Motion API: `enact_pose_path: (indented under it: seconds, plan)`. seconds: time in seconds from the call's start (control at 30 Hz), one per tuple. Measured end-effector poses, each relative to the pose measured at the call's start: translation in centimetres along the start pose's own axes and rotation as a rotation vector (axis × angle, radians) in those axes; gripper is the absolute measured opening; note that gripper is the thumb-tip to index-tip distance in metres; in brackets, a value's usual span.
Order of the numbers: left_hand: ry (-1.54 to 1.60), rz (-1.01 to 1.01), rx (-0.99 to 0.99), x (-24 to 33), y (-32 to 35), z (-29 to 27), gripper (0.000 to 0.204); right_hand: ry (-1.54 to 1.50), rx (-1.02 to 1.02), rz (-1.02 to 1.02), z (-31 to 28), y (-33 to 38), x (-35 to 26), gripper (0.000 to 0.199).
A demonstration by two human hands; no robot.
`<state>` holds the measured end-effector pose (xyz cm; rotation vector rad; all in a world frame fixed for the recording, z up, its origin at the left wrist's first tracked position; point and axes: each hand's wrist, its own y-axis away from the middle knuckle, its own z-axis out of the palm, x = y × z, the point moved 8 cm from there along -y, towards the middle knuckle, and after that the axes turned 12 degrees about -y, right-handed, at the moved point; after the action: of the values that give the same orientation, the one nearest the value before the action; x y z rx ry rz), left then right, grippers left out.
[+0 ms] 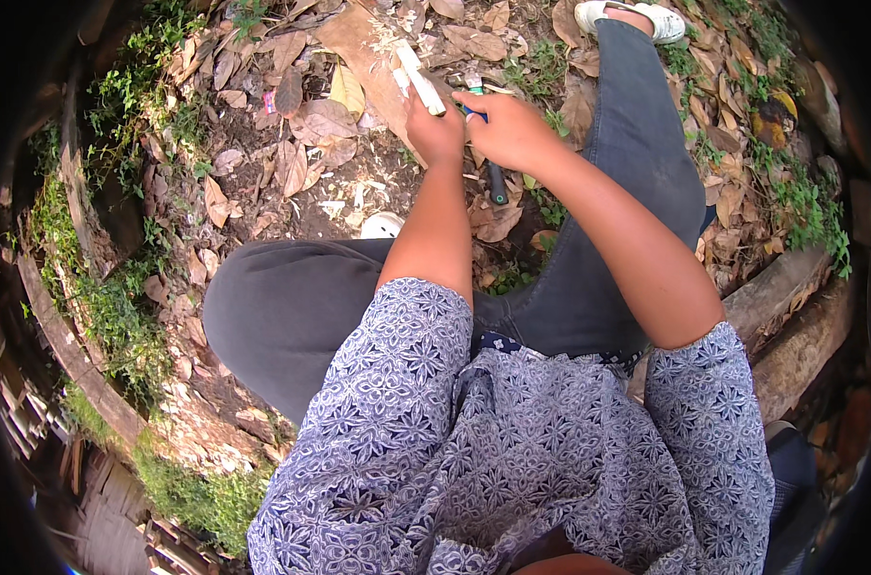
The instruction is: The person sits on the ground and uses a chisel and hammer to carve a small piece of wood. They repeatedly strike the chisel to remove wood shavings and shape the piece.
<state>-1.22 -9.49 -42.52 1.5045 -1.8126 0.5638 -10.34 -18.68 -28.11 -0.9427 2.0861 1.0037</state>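
My left hand (435, 132) is closed around a pale, whittled piece of wood (418, 79), which sticks up and forward past the fingers. Close beside it, my right hand (514, 132) grips a tool with a blue handle (473, 114); its working end is hidden, so I cannot tell its exact kind. Under and beyond the left hand lies a flat brown board (351, 36), strewn with light shavings. A dark handle with a teal end (497, 184) rests on the ground below the right hand. Just past the right fingertips is a small green and white object (473, 82).
Dry brown leaves (325, 120) and wood shavings cover the soil. My bent left leg (282, 307) and stretched right leg (637, 144) flank the work spot. Logs (790, 316) lie at the right, a long timber (76, 359) and green plants (119, 316) at the left.
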Motion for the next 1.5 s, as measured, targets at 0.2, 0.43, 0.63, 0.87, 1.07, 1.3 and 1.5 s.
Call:
enact_pose_path:
  seconds: [0.2,0.43,0.63,0.87,1.07,1.3,1.5]
  plan:
    - [-0.042,0.051,-0.024,-0.1,-1.7,-0.2,0.062,-0.077,0.054,0.112,2.4,-1.5,-0.2,0.047]
    - [-0.118,0.062,-0.065,-0.5,0.2,-1.4,0.055,-0.253,0.464,-0.019,-3.8,-11.8,-0.7,0.048]
    - [-0.292,0.239,0.129,3.4,-1.9,-5.7,0.041,-0.618,0.219,0.204,-6.6,-2.8,5.3,0.059]
    - [-0.642,0.459,-0.190,11.1,-5.9,-6.2,0.051,-0.812,0.143,0.454,-3.7,2.7,13.8,0.060]
    - [-1.065,0.853,-0.747,13.6,-5.7,-5.4,0.048,-0.491,0.300,0.087,-5.3,2.2,13.2,0.047]
    - [-0.929,0.777,-0.662,6.6,-5.1,-6.1,0.046,-0.620,0.549,-0.110,-8.3,2.2,11.8,0.039]
    - [-0.759,0.771,-0.558,8.8,-3.9,-6.0,0.053,-0.789,0.673,-0.316,-9.8,-1.5,7.8,0.028]
